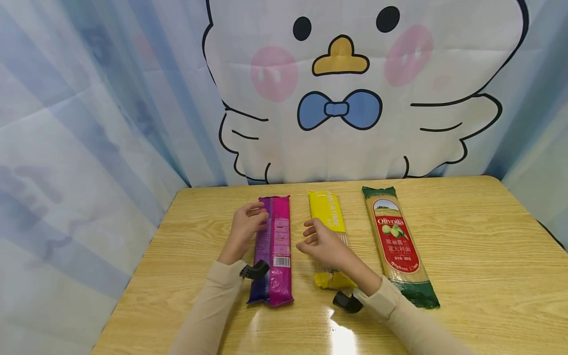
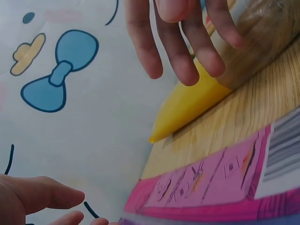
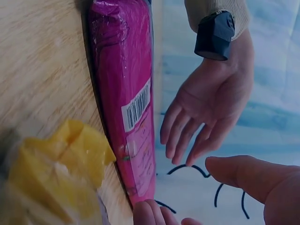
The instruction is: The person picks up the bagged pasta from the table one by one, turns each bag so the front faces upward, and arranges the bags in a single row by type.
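Note:
A pink and purple packet (image 1: 279,246) with a barcode lies lengthwise on the table. My left hand (image 1: 246,228) hovers over its upper left part, fingers relaxed and holding nothing. To its right lies a yellow, partly see-through pasta packet (image 1: 327,207). Above that packet's middle is my right hand (image 1: 327,245), its loose fingers pointing left with nothing in them. In the right wrist view the left hand (image 3: 211,105) shows bare-palmed beside the pink packet (image 3: 124,70). The yellow packet (image 2: 187,105) also appears beneath fingers in the left wrist view.
A spaghetti packet (image 1: 397,241) with green ends and a red label lies slanted at the right. The wooden table (image 1: 483,246) ends against a curtain (image 1: 337,153) with a cartoon bird. Black wrist cameras (image 1: 348,301) sit on both wrists.

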Action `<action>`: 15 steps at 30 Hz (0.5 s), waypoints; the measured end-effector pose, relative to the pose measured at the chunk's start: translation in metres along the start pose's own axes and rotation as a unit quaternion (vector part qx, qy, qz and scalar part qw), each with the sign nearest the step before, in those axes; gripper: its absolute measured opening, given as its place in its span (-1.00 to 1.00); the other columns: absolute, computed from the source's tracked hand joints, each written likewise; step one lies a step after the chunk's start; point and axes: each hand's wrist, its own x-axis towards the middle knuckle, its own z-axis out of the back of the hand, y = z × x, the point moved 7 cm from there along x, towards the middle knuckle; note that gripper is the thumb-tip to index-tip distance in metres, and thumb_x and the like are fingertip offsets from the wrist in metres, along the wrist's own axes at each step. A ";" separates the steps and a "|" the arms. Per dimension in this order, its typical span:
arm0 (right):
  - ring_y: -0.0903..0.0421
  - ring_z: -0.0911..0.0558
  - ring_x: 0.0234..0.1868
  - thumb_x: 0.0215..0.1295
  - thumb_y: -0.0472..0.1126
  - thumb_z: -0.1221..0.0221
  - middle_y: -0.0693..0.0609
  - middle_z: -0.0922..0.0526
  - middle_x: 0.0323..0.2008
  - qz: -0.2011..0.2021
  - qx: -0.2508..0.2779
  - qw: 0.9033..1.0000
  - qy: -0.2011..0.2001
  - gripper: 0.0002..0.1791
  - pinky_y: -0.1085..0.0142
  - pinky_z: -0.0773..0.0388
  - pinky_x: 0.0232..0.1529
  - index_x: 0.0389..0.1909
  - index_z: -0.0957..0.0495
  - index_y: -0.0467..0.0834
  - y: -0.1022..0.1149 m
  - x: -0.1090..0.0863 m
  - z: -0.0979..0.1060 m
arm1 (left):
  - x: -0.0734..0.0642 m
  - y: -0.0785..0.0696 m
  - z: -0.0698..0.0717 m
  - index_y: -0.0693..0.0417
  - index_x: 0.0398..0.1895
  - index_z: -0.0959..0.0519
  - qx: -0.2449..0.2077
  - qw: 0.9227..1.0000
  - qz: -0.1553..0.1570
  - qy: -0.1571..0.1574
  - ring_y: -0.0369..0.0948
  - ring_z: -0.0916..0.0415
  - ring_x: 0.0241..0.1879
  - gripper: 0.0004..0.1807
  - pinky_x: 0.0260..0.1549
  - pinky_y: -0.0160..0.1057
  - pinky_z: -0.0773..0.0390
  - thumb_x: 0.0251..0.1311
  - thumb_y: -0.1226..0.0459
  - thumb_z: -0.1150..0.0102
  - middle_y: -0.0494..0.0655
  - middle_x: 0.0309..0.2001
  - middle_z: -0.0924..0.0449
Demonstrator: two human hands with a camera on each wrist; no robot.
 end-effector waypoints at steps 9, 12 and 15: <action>-0.13 -0.62 0.06 0.32 -0.24 -0.26 -0.31 -0.53 0.11 -0.020 0.010 1.000 0.007 -0.29 0.07 -0.63 0.02 0.35 -0.14 -0.40 -0.002 0.003 -0.019 | 0.001 0.011 0.015 0.36 0.31 -0.40 0.016 1.000 0.004 -0.009 0.03 -0.49 0.08 -0.50 0.10 0.07 -0.56 0.30 0.41 -0.13 0.34 0.19 -0.46; -0.09 -0.63 0.03 0.30 -0.23 -0.28 -0.27 -0.54 0.09 -0.024 0.001 1.000 0.009 -0.28 0.09 -0.64 0.00 0.34 -0.16 -0.41 -0.003 0.004 -0.025 | 0.001 0.014 0.019 0.37 0.30 -0.40 0.017 1.000 0.006 -0.012 0.05 -0.49 0.09 -0.50 0.11 0.07 -0.56 0.29 0.42 -0.13 0.35 0.18 -0.46; -0.05 -0.64 0.00 0.27 -0.22 -0.31 -0.25 -0.56 0.07 -0.027 -0.009 1.000 0.010 -0.21 0.09 -0.64 0.00 0.37 -0.14 -0.42 -0.005 0.007 -0.030 | 0.000 0.016 0.022 0.41 0.29 -0.39 0.017 1.000 0.008 -0.013 0.06 -0.50 0.07 -0.50 0.09 0.04 -0.58 0.27 0.43 -0.11 0.36 0.15 -0.45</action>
